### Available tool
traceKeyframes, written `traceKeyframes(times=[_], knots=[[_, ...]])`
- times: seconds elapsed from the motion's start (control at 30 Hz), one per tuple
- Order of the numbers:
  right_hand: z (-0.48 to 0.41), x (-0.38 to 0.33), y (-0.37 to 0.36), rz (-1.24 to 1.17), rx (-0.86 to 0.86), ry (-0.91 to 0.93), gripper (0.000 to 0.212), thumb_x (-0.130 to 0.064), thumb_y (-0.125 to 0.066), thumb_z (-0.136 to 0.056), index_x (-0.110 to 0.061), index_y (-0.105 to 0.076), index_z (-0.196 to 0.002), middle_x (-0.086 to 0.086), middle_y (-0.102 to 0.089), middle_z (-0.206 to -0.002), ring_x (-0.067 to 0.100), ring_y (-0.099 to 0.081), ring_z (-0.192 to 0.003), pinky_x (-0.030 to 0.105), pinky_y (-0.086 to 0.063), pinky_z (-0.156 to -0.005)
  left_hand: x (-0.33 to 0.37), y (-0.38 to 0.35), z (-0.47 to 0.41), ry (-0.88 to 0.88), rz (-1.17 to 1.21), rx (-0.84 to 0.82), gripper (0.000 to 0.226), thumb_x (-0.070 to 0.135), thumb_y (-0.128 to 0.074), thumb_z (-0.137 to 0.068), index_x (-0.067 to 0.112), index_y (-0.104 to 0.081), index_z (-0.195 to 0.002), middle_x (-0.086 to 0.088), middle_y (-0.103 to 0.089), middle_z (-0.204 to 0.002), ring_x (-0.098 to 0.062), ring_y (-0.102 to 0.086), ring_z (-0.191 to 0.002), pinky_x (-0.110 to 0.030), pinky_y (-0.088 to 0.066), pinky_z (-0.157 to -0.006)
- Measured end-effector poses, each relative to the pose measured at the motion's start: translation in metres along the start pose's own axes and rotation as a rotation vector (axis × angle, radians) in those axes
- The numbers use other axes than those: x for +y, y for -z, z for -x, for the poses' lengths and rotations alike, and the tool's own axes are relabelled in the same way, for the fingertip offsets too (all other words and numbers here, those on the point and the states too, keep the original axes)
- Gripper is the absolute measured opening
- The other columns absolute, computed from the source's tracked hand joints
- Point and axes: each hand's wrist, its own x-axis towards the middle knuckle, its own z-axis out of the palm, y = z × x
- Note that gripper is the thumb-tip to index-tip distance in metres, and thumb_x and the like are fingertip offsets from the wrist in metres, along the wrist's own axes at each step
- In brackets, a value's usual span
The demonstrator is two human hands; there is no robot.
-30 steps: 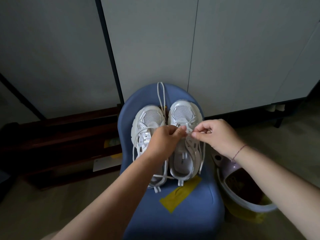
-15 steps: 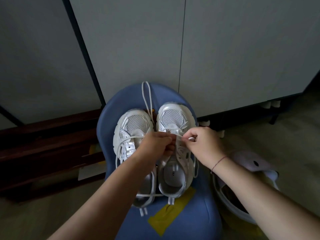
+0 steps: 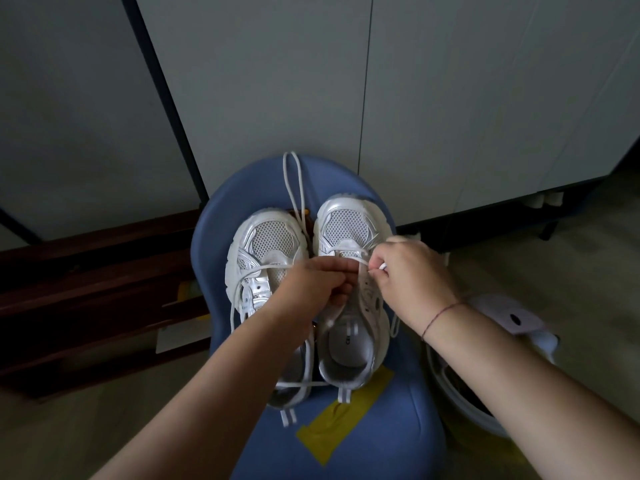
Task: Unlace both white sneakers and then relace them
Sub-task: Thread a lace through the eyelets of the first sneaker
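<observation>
Two white mesh sneakers stand side by side, toes away from me, on a blue chair seat (image 3: 398,438). The left sneaker (image 3: 266,247) has loose lace trailing down its side and across its heel. My left hand (image 3: 311,289) reaches over it and pinches the right sneaker (image 3: 349,230) at its upper eyelets. My right hand (image 3: 412,278) pinches the tip of the white lace (image 3: 382,267) at the right sneaker's right side. A loose loop of lace (image 3: 292,178) lies on the seat beyond the toes.
A yellow tape patch (image 3: 343,424) is stuck on the seat near its front. A white bin with a dark inside (image 3: 460,400) stands right of the chair. Pale cabinet doors (image 3: 311,81) rise behind, and dark wooden boards (image 3: 86,289) lie at the left.
The view has shifted, so the chair and shoes sit differently in frame. Both hands have closed in on the right sneaker's eyelets, and my right hand now shows the lace tip between its fingers.
</observation>
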Motion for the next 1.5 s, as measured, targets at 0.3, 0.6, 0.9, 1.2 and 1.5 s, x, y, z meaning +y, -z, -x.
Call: traceKeyframes(times=[0.3, 0.6, 0.9, 1.2, 1.5], knots=[[-0.001, 0.017, -0.006, -0.372, 0.013, -0.238, 0.016, -0.017, -0.074, -0.078, -0.02, -0.061, -0.068, -0.004, -0.064, -0.067, 0.016, -0.063, -0.07, 0.027, -0.052, -0.069, 0.004, -0.001, 0.004, 0.003, 0.017, -0.02, 0.028, -0.007, -0.042, -0.097, 0.004, -0.067, -0.089, -0.004, -0.065, -0.069, -0.009, -0.055, -0.058, -0.014, -0.049, -0.055], [-0.001, 0.021, -0.012, -0.495, 0.029, -0.19, 0.016, -0.011, -0.07, -0.081, -0.017, -0.068, -0.067, -0.002, -0.068, -0.067, 0.014, -0.066, -0.066, 0.038, -0.057, -0.071, 0.005, 0.0, 0.002, 0.074, 0.007, -0.029, 0.025, -0.007, -0.047, -0.095, -0.004, -0.066, -0.111, -0.006, -0.065, -0.069, -0.009, -0.051, -0.053, -0.015, -0.046, -0.05], [0.004, 0.025, -0.023, -0.622, 0.0, -0.27, 0.02, -0.029, -0.074, -0.078, -0.019, -0.062, -0.066, -0.007, -0.062, -0.066, 0.01, -0.057, -0.065, 0.027, -0.044, -0.064, 0.0, 0.006, -0.004, 0.078, -0.014, -0.105, 0.021, 0.006, -0.047, -0.1, 0.0, -0.067, -0.1, -0.004, -0.064, -0.07, -0.009, -0.05, -0.056, -0.018, -0.043, -0.052], [0.009, 0.024, -0.024, -0.654, -0.158, -0.298, 0.034, -0.027, -0.083, -0.063, -0.021, -0.057, -0.083, -0.004, -0.061, -0.086, 0.011, -0.057, -0.076, 0.029, -0.047, -0.073, -0.006, -0.001, -0.01, -0.019, -0.233, 0.006, 0.02, 0.013, -0.057, -0.096, 0.003, -0.071, -0.086, -0.005, -0.056, -0.055, -0.009, -0.044, -0.04, -0.018, -0.036, -0.04], [0.016, 0.019, -0.028, -0.64, 0.073, -0.382, 0.035, -0.017, -0.08, -0.069, -0.015, -0.047, -0.08, -0.003, -0.048, -0.079, 0.005, -0.043, -0.064, 0.021, -0.035, -0.059, -0.009, -0.006, -0.004, -0.089, -0.346, 0.063, 0.014, 0.013, -0.067, -0.09, 0.01, -0.072, -0.077, -0.001, -0.062, -0.058, -0.001, -0.042, -0.036, -0.015, -0.035, -0.041]])
